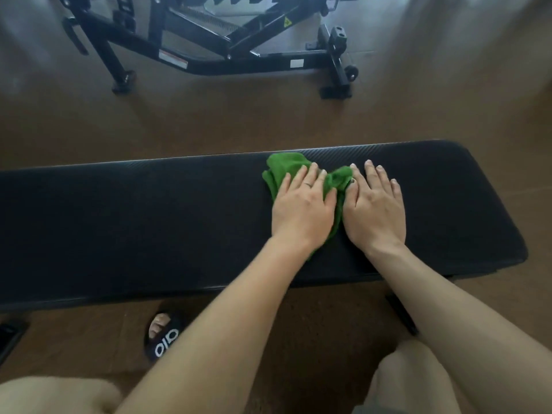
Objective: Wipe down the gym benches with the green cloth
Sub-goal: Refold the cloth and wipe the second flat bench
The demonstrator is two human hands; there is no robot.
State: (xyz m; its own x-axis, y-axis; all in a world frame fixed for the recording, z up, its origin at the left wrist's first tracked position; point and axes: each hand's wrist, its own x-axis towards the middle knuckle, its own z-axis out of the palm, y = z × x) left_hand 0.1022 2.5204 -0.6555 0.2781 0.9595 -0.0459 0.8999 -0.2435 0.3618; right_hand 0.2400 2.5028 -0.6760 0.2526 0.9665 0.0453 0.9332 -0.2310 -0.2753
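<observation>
Bench pad, black and flat, carries the green cloth bunched toward its right half. Left hand presses flat on the cloth, fingers straight and slightly spread, a ring on 1. Right hand lies flat just beside it, fingers straight, thumb edge touching the cloth. Beyond the bench, brown floor holds a black metal frame.

A long black padded surface runs across the view, its right end rounded. On it lies a crumpled green cloth, right of the middle. The left hand rests flat on the cloth; the right hand lies flat just beside it, touching the cloth's edge. The surface stands on a brown floor.
</observation>
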